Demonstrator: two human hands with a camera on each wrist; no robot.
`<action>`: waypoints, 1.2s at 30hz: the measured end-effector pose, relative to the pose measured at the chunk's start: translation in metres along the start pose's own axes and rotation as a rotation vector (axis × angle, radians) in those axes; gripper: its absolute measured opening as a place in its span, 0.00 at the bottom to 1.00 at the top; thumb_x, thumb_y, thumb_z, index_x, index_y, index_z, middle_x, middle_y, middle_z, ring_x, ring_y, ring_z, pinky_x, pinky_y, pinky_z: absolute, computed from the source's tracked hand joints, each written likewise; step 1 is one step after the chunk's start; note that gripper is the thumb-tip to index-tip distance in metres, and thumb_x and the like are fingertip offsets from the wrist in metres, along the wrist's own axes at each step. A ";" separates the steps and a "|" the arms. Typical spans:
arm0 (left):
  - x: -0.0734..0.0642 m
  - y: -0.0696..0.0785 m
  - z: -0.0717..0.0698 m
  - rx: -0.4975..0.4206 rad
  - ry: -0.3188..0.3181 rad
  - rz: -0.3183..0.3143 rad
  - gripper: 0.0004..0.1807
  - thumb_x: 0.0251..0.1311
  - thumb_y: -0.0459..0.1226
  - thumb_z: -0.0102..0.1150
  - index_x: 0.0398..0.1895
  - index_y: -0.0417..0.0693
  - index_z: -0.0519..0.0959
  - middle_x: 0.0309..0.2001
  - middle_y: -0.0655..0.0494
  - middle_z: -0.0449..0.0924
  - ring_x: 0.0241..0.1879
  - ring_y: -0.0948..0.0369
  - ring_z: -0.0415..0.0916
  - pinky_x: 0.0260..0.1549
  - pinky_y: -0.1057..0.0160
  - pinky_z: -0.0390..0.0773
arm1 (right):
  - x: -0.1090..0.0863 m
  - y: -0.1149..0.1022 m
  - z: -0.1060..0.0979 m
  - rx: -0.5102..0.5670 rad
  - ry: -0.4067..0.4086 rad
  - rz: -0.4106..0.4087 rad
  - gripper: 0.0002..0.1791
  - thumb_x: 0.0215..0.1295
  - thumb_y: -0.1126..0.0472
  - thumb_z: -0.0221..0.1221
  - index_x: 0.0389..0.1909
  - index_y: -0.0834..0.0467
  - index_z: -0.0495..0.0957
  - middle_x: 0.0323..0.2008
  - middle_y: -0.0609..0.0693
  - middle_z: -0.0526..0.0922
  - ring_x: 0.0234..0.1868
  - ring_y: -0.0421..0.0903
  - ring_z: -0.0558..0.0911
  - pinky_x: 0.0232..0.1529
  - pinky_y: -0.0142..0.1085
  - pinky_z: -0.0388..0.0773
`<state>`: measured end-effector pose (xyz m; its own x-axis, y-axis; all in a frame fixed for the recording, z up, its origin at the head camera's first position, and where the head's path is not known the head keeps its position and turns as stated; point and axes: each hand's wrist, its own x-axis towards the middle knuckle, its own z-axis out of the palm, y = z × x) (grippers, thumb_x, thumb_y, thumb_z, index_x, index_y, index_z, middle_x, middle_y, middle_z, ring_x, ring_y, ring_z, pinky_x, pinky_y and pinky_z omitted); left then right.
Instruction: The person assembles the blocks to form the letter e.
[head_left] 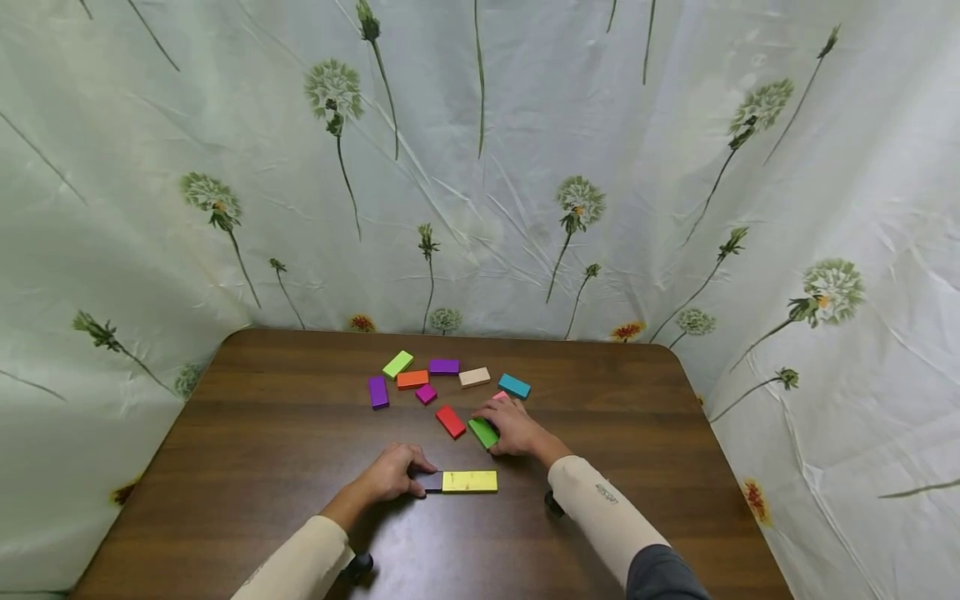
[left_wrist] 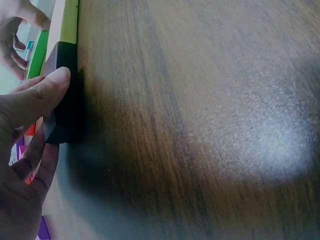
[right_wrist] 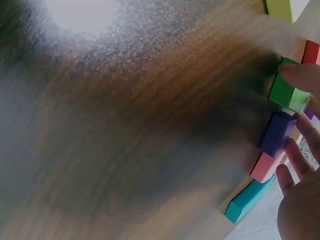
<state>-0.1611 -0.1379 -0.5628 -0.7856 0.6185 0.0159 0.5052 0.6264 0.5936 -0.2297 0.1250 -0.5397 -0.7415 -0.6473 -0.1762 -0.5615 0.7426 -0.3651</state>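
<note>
A dark grey block (head_left: pixel 429 482) lies end to end with a yellow block (head_left: pixel 470 482) near the middle of the table. My left hand (head_left: pixel 393 473) pinches the grey block, thumb on its near side and fingers on its far side, as the left wrist view shows. Farther right, my right hand (head_left: pixel 516 427) grips a green block (head_left: pixel 482 432) between thumb and fingers. In the right wrist view a dark purple block (right_wrist: pixel 278 133) and a pink block (right_wrist: pixel 266 166) lie beside the right fingers; the hand mostly hides them in the head view.
A red block (head_left: pixel 451 422) lies just left of the green one. Behind are orange (head_left: pixel 412 380), magenta (head_left: pixel 426 394), lime (head_left: pixel 397 364), beige (head_left: pixel 475 377) and teal (head_left: pixel 514 386) blocks, plus two purple blocks (head_left: pixel 378 392). A flowered curtain (head_left: pixel 480 208) borders the brown table (head_left: pixel 285 433).
</note>
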 end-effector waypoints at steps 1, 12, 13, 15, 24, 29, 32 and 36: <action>-0.001 0.000 0.000 0.000 0.002 -0.001 0.19 0.37 0.35 0.77 0.38 0.44 0.87 0.30 0.64 0.79 0.34 0.65 0.73 0.37 0.64 0.69 | 0.000 0.000 0.001 -0.003 -0.004 -0.001 0.33 0.49 0.60 0.72 0.59 0.55 0.75 0.58 0.52 0.74 0.62 0.52 0.68 0.65 0.56 0.55; -0.001 0.001 0.000 0.026 0.018 0.022 0.19 0.36 0.35 0.77 0.37 0.44 0.88 0.29 0.63 0.79 0.34 0.64 0.75 0.38 0.63 0.69 | 0.002 0.002 0.003 -0.030 0.003 -0.005 0.33 0.48 0.61 0.71 0.59 0.55 0.75 0.59 0.50 0.75 0.63 0.51 0.69 0.64 0.56 0.56; -0.001 0.001 0.000 0.025 0.018 0.022 0.19 0.36 0.35 0.77 0.37 0.44 0.88 0.29 0.63 0.79 0.34 0.64 0.75 0.38 0.63 0.69 | 0.001 0.002 0.003 -0.032 0.005 -0.005 0.33 0.48 0.61 0.71 0.59 0.55 0.75 0.59 0.51 0.75 0.62 0.51 0.70 0.63 0.56 0.56; -0.001 0.002 0.000 0.016 0.012 0.014 0.19 0.36 0.35 0.77 0.37 0.44 0.87 0.29 0.63 0.79 0.34 0.64 0.74 0.38 0.63 0.69 | 0.001 0.002 0.003 -0.032 0.007 -0.004 0.33 0.48 0.61 0.72 0.59 0.55 0.75 0.58 0.51 0.75 0.62 0.51 0.70 0.63 0.55 0.57; -0.003 0.003 0.001 0.023 0.017 0.006 0.19 0.36 0.35 0.77 0.38 0.45 0.88 0.29 0.64 0.79 0.34 0.63 0.74 0.40 0.62 0.69 | -0.009 -0.001 0.007 -0.016 0.045 -0.030 0.32 0.47 0.59 0.71 0.58 0.56 0.75 0.56 0.52 0.75 0.61 0.50 0.70 0.62 0.54 0.59; -0.003 0.002 0.002 0.017 0.017 0.002 0.19 0.36 0.35 0.77 0.37 0.44 0.87 0.30 0.63 0.79 0.34 0.63 0.75 0.39 0.62 0.69 | -0.017 -0.004 0.007 0.067 0.032 0.003 0.33 0.50 0.61 0.70 0.59 0.58 0.74 0.59 0.54 0.73 0.61 0.51 0.70 0.63 0.51 0.63; -0.002 0.001 0.002 0.012 0.015 -0.004 0.19 0.36 0.35 0.76 0.38 0.44 0.87 0.30 0.63 0.80 0.35 0.63 0.75 0.40 0.62 0.69 | -0.022 -0.006 0.007 0.131 0.009 0.045 0.33 0.52 0.62 0.69 0.61 0.57 0.73 0.61 0.54 0.71 0.62 0.53 0.69 0.63 0.51 0.64; -0.003 0.001 0.002 0.013 0.015 -0.007 0.18 0.37 0.35 0.77 0.38 0.44 0.87 0.30 0.63 0.80 0.35 0.63 0.75 0.39 0.62 0.69 | -0.029 -0.007 0.007 0.180 0.000 0.063 0.33 0.53 0.64 0.68 0.63 0.58 0.72 0.62 0.53 0.69 0.61 0.53 0.69 0.62 0.50 0.67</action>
<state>-0.1580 -0.1382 -0.5641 -0.7947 0.6066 0.0238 0.5040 0.6374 0.5829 -0.2018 0.1377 -0.5381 -0.7730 -0.6008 -0.2038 -0.4396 0.7388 -0.5107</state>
